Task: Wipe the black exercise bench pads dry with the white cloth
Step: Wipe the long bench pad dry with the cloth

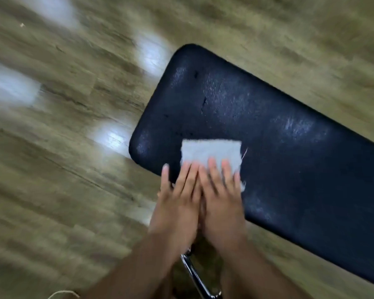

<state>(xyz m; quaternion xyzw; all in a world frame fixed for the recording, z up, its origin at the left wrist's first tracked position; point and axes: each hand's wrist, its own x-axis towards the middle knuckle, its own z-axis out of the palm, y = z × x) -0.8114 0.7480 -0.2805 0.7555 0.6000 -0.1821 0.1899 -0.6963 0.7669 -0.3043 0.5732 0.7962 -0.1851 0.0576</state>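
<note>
A long black bench pad (268, 130) runs from the upper middle to the right edge, with pale wet sheen in patches on its surface. A folded white cloth (211, 151) lies flat near the pad's near left corner. My left hand (177, 195) and my right hand (220, 190) lie side by side with straight fingers pressing on the cloth's near edge. The left thumb points out over the pad's edge. The frame is blurred by motion.
Wood-look floor (63, 147) surrounds the bench, with bright light reflections on it. A chrome frame tube (194, 275) of the bench shows below my wrists. A bit of string (63, 294) lies at the bottom left.
</note>
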